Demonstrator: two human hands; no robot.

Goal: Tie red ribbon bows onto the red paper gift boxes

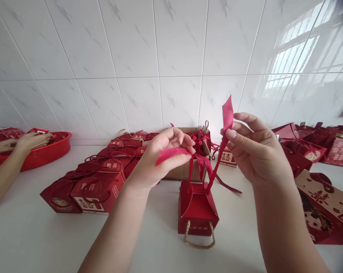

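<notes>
Before me on the white table stands a small red gift box (198,212) with a twisted rope handle (199,245) hanging at its front. A red ribbon (215,168) rises from the top of the box in two ends. My left hand (162,157) pinches one end between thumb and fingers, above and left of the box. The other end is held up by my right hand (252,146), its tip pointing upward past the thumb. Both hands are raised over the box and apart from each other.
Rows of red gift boxes (99,185) stand at left. A cardboard box (177,172) of red ribbons is behind. More red bags (327,204) lie at right. Another person's hand (35,140) reaches into a red basin (56,151) at far left. A tiled wall (179,49) closes the back.
</notes>
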